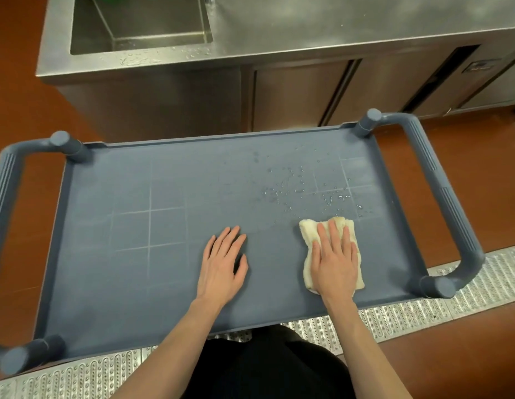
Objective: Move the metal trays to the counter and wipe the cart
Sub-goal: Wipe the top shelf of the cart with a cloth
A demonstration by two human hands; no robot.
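Cart (170, 272) top under my flat hands.
Right hand (334, 263), fingers spread, is pressing cloth (309, 234), hiding its middle; left hand (221, 266) is resting open beside it.

My right hand (334, 260) covers the middle of the cloth (308, 234). The sink (141, 27) is cut off at the top edge, and the cart (164, 269)'s near-left post blurs at the frame's left edge.
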